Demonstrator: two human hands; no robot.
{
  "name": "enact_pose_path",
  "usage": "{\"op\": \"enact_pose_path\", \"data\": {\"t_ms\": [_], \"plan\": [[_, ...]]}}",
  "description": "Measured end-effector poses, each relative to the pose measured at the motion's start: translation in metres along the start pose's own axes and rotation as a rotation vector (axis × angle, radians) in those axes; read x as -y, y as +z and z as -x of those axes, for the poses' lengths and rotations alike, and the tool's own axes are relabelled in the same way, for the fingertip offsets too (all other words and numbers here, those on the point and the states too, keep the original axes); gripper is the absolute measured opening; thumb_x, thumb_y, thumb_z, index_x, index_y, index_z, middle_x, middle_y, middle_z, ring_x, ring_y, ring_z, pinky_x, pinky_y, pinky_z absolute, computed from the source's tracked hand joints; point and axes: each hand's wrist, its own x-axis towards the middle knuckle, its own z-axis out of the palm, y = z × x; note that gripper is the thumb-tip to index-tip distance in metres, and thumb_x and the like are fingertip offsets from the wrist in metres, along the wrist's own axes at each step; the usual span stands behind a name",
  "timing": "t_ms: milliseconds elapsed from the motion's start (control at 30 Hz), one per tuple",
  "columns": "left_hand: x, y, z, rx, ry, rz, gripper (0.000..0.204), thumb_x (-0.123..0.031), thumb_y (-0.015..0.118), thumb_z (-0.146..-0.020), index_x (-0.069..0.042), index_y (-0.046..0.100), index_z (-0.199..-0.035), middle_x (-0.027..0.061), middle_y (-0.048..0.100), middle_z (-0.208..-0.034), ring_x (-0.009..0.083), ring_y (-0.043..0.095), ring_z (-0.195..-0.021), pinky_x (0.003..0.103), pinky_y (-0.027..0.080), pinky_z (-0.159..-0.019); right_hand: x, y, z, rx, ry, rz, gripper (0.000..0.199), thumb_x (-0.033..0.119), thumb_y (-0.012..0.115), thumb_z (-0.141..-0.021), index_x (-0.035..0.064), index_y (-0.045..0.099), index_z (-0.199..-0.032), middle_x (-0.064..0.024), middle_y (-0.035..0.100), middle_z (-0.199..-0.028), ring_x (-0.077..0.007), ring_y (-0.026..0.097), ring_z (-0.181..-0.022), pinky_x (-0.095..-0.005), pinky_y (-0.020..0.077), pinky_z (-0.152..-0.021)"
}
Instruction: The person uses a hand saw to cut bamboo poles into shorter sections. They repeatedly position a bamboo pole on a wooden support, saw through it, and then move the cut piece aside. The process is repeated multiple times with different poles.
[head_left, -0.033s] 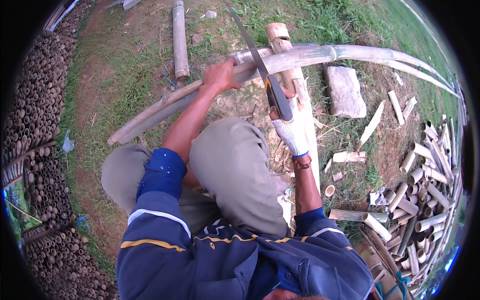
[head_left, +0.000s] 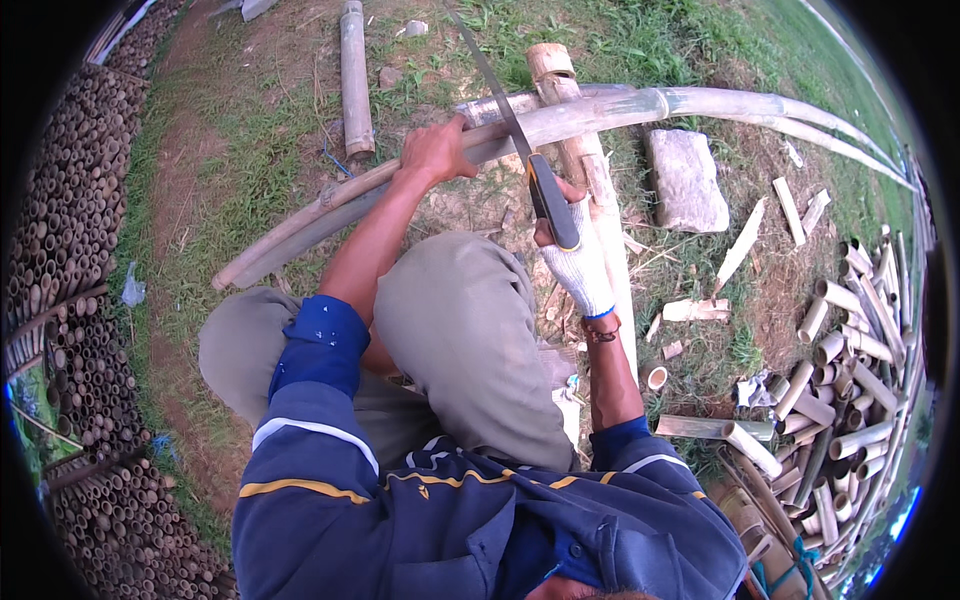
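A long bamboo pole (head_left: 590, 115) runs from the lower left to the far right, with a second, greyer pole (head_left: 300, 240) alongside it. My bare left hand (head_left: 436, 150) is closed round the pole, left of the saw blade. In a white knit glove, my right hand (head_left: 578, 262) grips the black and yellow handle of a handsaw (head_left: 552, 203). The blade lies across the pole, pointing away from me; whether it has cut in is too small to tell. Under the pole, a pale bamboo support (head_left: 603, 200) stretches from near my right forearm to a capped far end.
A squared stone block (head_left: 688, 180) sits right of the support. Split bamboo pieces (head_left: 742, 245) are scattered beyond it. Cut bamboo lengths (head_left: 845, 400) are heaped at the right, and a large stack of bamboo (head_left: 85, 240) lines the left. Another bamboo length (head_left: 356, 85) lies ahead.
The saw and my right hand have drawn back slightly toward me. My left hand stays on the bamboo pole. The whole view has shifted a little.
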Motion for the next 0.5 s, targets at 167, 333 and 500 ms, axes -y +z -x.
{"op": "enact_pose_path", "data": {"t_ms": [167, 333, 500], "plan": [[0.046, 0.010, -0.018, -0.110, 0.067, 0.164, 0.122, -0.066, 0.101, -0.061, -0.012, 0.053, -0.159, 0.0210, 0.073, -0.141, 0.0420, 0.070, -0.132, 0.056, 0.051, -0.118, 0.012, -0.023, 0.126, -0.025, -0.124, 0.338, 0.066, 0.003, 0.067, -0.097, 0.0007, 0.047, -0.160, -0.0168, 0.060, -0.150, -0.0287, 0.060, -0.138, -0.0409, 0.0448, -0.120], [0.048, 0.030, -0.016, -0.585, 0.378, -0.121, 0.134, -0.073, 0.099, -0.059, -0.013, 0.045, -0.166, 0.0194, 0.066, -0.147, 0.0430, 0.066, -0.135, 0.056, 0.051, -0.121, 0.014, -0.035, 0.148, -0.095, 0.139, -0.016, 0.062, 0.005, 0.067, -0.100, 0.0007, 0.047, -0.159, -0.0148, 0.059, -0.147, -0.0240, 0.058, -0.136, -0.0379, 0.0458, -0.118], [-0.005, 0.020, -0.018, -0.117, 0.086, -0.030, 0.104, -0.049, 0.097, -0.071, -0.007, 0.054, -0.157, 0.0239, 0.076, -0.130, 0.0442, 0.074, -0.121, 0.054, 0.059, -0.109, 0.019, 0.000, -0.004, -0.083, -0.127, 0.019, 0.069, -0.005, 0.068, -0.094, 0.0039, 0.050, -0.159, -0.0042, 0.063, -0.133, -0.0108, 0.062, -0.112, -0.0266, 0.0511, -0.101]]}}
